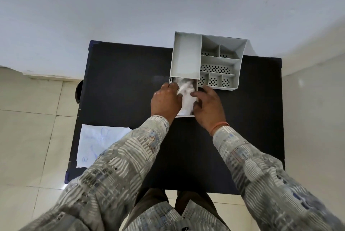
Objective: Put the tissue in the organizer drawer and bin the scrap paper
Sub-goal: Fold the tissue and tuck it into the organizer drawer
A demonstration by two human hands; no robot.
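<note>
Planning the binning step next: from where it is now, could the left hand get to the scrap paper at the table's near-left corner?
Probably yes. The left hand is at the drawer with the tissue; the scrap paper lies flat, with only bare table between.

The only legible mark was a circled "1" in blue ink, near the lower left corner of the scrap paper (97,143). Faint blue scribbles higher on that sheet were too blurred to read.

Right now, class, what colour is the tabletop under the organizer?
Black, seen in the head view: tabletop, organizer.
</note>
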